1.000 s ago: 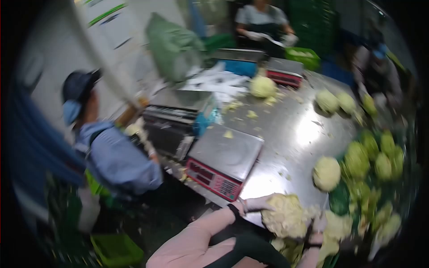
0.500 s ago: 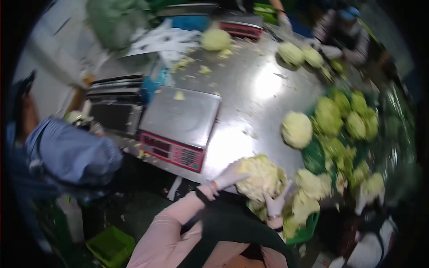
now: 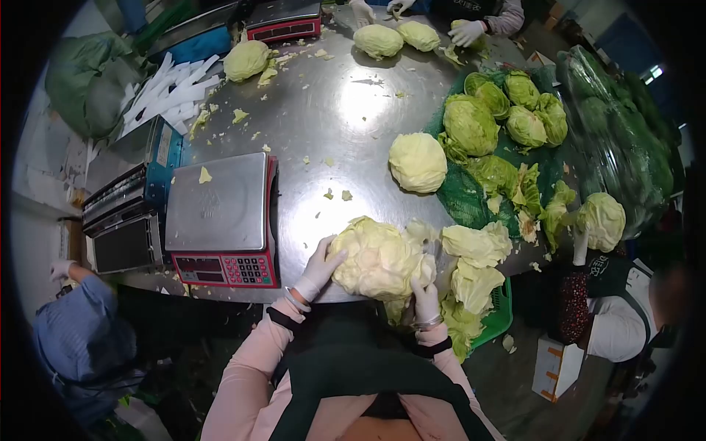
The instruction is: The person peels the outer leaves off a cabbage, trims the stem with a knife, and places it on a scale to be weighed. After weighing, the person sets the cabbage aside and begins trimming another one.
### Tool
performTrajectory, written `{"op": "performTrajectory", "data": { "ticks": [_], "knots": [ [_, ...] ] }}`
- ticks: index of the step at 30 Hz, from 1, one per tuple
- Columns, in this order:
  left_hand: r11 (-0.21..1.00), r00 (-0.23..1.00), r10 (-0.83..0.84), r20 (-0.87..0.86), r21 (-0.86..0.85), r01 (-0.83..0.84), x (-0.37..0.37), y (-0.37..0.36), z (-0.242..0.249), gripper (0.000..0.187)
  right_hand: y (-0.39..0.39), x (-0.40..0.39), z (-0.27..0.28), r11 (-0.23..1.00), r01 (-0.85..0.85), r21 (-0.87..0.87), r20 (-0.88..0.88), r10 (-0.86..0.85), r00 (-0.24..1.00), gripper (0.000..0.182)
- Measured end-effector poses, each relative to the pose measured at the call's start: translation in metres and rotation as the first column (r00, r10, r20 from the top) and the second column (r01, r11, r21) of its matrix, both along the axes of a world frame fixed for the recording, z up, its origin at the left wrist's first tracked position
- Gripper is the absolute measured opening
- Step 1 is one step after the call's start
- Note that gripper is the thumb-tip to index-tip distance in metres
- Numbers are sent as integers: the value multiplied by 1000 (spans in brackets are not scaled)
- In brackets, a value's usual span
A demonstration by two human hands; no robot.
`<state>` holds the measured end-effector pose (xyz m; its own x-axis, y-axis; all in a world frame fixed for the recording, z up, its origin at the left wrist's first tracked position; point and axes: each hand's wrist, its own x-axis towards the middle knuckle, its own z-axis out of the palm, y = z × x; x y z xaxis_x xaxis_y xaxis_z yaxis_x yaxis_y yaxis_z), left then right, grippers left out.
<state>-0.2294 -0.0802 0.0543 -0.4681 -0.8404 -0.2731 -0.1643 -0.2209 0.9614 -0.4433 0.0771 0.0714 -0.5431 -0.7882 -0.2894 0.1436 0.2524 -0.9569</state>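
A large pale cabbage (image 3: 375,259) is held at the near edge of the metal table, its outer leaves partly loose. My gloved left hand (image 3: 321,266) is closed around its left side, thumb on top. Against its lower right side, my gloved right hand (image 3: 426,301) grips the outer leaves; some fingers are hidden. Just right of it lie loose cabbage leaves (image 3: 474,250), hanging over a green basket (image 3: 501,316) below the table edge. Beyond the held head sits a trimmed cabbage (image 3: 418,163).
A red-framed scale (image 3: 220,213) stands left on the metal table (image 3: 338,169). Several untrimmed cabbages (image 3: 471,126) lie on green netting (image 3: 460,202) at right. Co-workers' gloved hands (image 3: 468,32) work at the far side; another person holds a cabbage (image 3: 601,222) at right.
My view has swung, so the table and scale appear shifted left and more upright. Both hands remain on the cabbage, which now shows more of its leafy underside facing up.
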Motion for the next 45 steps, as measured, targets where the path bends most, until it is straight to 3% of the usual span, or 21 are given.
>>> {"op": "performTrajectory", "data": {
  "ticks": [7, 9, 10, 11, 13, 15, 18, 22, 28, 29, 30, 33, 34, 36, 38, 39, 40, 41, 43, 44, 45],
  "knots": [
    [903, 966, -141, -215, 372, 214, -2, -17, -5, 60, -44, -14, 80, 1000, 21, 1, 291, -20, 957, 28],
    [994, 1000, 0, 1, -107, 0, 2, -8, 36, 68, -57, -8, 81, 999, -2, -53, 350, 20, 937, 29],
    [936, 997, -32, 76, -347, 56, 1, -11, 62, 76, -64, 0, 83, 990, -19, -138, 356, 68, 932, 31],
    [936, 996, -27, 84, -348, 55, -2, -9, 83, 76, -70, 6, 85, 990, -23, -140, 363, 73, 929, 31],
    [794, 976, -37, 215, -586, 160, -12, -5, 112, 81, -81, 20, 89, 993, -92, -81, 368, 115, 923, 35],
    [799, 968, 75, 241, -595, 87, -12, -6, 108, 78, -87, 29, 99, 983, -24, -180, 363, 89, 927, 38],
    [952, 986, 159, 57, -275, -138, 6, -24, 91, 73, -84, 9, 95, 945, 97, -313, 309, 5, 951, 40],
    [948, 948, 314, -61, -29, -316, 24, -33, 70, 73, -56, -59, 55, 998, -26, -63, 286, 43, 957, 40],
    [922, 894, 373, -250, 206, -327, 44, -29, 29, 51, -26, -142, 10, 999, 0, 38, 208, -8, 978, 35],
    [894, 856, 424, -297, 288, -343, 46, -26, 25, 45, -22, -150, 0, 991, 112, 72, -366, -79, 927, 38],
    [896, 833, 420, -360, 308, -319, 49, -22, 19, 44, -21, -153, -5, 973, 226, 43, -820, -95, 564, 41],
    [857, 713, 440, -546, 494, -151, 58, -17, 8, 51, -38, -113, 85, 930, 302, 211, -811, -6, 585, 47],
    [858, 718, 435, -544, 491, -147, 57, -18, 12, 51, -45, -102, 83, 971, 225, 79, -627, -127, 769, 54],
    [798, 656, 453, -604, 603, 5, 51, -21, 28, 57, -76, -48, 129, 997, 38, -62, -34, -40, 999, 62],
    [773, 619, 451, -643, 629, 90, 43, -28, 46, 61, -105, -19, 120, 941, -248, -229, -153, 217, 964, 69],
    [799, 628, 411, -660, 593, 101, 40, -33, 56, 64, -116, -7, 127, 925, -329, -190, -90, 318, 944, 75],
    [822, 637, 371, -675, 558, 112, 36, -36, 67, 67, -127, -2, 123, 902, -410, -134, -313, 354, 881, 76],
    [830, 639, 359, -680, 545, 114, 34, -38, 79, 67, -132, 4, 124, 901, -408, -148, -318, 347, 882, 76],
    [927, 762, 267, -590, 375, -35, 34, -43, 103, 72, -139, 17, 143, 916, -398, -53, -775, 214, 595, 69],
    [945, 780, 251, -573, 321, -68, 38, -49, 97, 73, -140, 19, 153, 922, -387, -5, -672, 284, 684, 53],
    [954, 778, 241, -581, 290, -79, 41, -56, 103, 73, -141, 20, 149, 917, -397, -35, -681, 269, 681, 53]
  ]
}}
